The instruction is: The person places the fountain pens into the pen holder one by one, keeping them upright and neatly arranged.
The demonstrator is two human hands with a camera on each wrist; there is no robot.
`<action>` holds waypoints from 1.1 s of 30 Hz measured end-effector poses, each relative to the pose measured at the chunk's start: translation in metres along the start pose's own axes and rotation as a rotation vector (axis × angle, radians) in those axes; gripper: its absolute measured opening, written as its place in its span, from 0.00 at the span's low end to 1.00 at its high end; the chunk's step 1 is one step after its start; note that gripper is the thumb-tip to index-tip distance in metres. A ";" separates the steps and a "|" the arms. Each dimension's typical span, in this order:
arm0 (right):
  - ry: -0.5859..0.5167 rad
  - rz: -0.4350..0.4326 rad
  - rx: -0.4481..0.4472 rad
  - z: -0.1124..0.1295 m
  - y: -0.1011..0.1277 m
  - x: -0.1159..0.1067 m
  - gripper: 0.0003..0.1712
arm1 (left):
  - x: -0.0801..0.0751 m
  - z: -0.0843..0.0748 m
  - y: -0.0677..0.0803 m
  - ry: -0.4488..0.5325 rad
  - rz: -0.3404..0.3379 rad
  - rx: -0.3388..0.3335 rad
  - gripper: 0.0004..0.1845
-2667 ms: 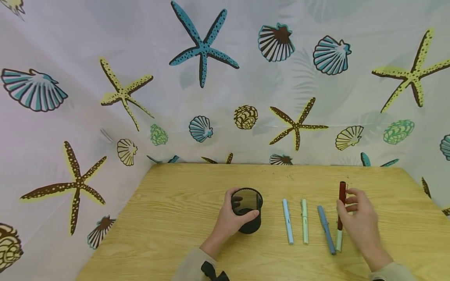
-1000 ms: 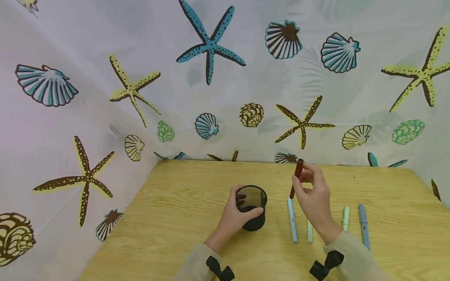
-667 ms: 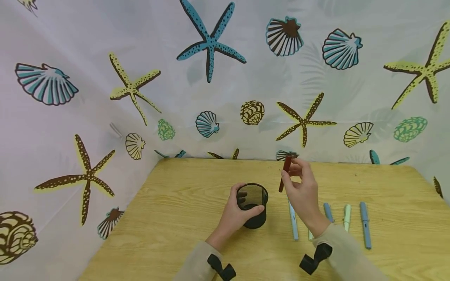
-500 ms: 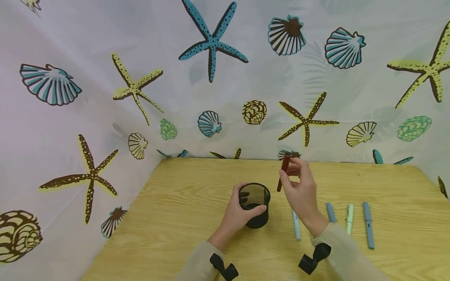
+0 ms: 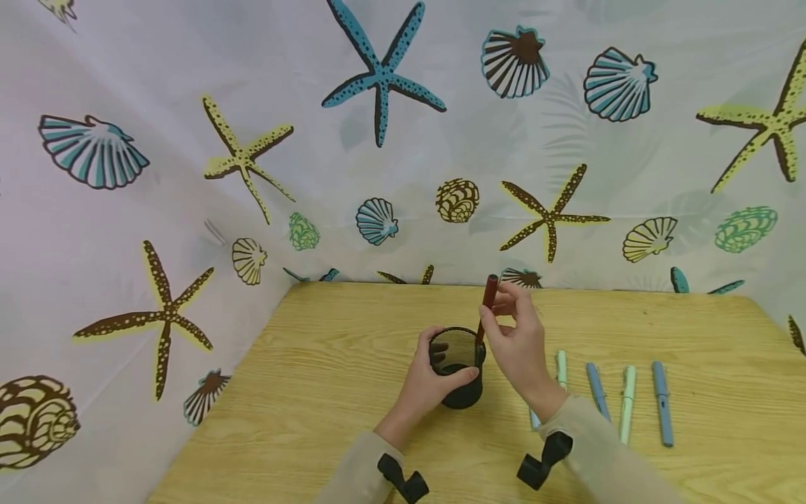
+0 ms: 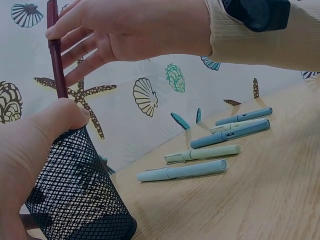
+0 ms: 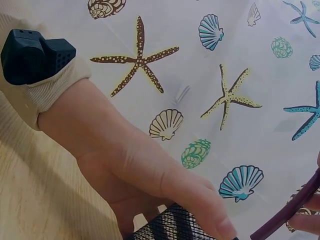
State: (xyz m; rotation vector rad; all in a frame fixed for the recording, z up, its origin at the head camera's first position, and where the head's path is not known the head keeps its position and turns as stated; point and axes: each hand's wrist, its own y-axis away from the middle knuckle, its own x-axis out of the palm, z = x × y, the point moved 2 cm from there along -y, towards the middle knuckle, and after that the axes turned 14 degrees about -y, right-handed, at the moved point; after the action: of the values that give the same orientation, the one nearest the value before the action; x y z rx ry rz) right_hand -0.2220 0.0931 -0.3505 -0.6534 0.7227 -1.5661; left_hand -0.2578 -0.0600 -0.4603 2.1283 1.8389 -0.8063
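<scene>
Red pen (image 5: 487, 308) | pinched upright by right hand (image 5: 516, 343) | left hand (image 5: 425, 381) grips cup (image 5: 458, 367) (mesh)

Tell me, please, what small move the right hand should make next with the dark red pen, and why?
Probably lower it straight down and let go. The right hand pinches the dark red pen nearly upright, its lower end at the rim of the black mesh cup, which the left hand grips and steadies. Five other pens lie on the table.
</scene>
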 end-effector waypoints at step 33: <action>0.050 0.161 0.157 -0.069 0.022 0.013 0.21 | -0.002 -0.003 0.003 0.016 0.002 -0.001 0.44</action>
State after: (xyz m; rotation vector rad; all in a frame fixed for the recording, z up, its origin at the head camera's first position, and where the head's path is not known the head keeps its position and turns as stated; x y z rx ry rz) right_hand -0.2618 0.0842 -0.4123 -0.4310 0.6656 -1.4776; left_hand -0.2541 -0.0605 -0.4574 2.1415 1.8443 -0.7907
